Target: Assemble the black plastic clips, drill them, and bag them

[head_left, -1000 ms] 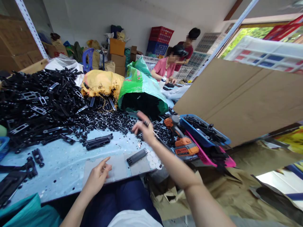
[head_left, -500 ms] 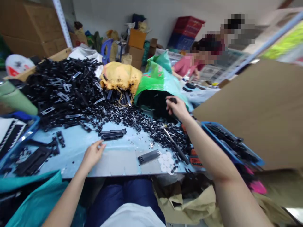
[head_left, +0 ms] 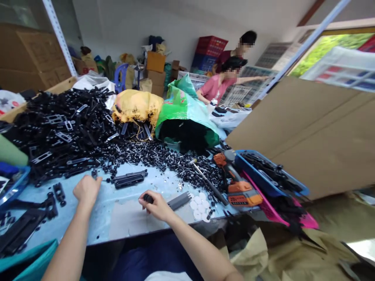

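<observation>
Gripping a black piece above a crowded workbench

Bending over a blue-covered table (head_left: 68,210), a worker brings both bare hands above its near side, seen from the head camera. The front edge crosses just below the right hand (head_left: 155,205); a strip of blue surface and a grey mat (head_left: 125,222) lie between the two hands. Loose small hardware (head_left: 164,156) bounds the space from 11 to 2 o'clock of the right hand, while a pile of black parts (head_left: 64,136) rises at 11 o'clock of the left hand (head_left: 87,190).

The black piece (head_left: 148,198) sits at the right fingertips, over the mat's far side. Its short body appears to slant from 10 to 4 o'clock; which end is its front cannot be told. At 3 o'clock of that hand, a grey slotted bar (head_left: 180,201) runs from 8 to 2 o'clock, its pronged end toward 2, beside white discs (head_left: 200,207). A hammer (head_left: 210,182) lies at 2 o'clock, head toward 10, with an orange drill (head_left: 238,183) beyond.

The right hand is pinched closed on the piece, thumb and fingers together. The left hand is curled, its fingertips at a small black fitting (head_left: 94,173); whether it grips the fitting cannot be told. A black assembly (head_left: 130,178) rests at 2 o'clock of that hand.
</observation>
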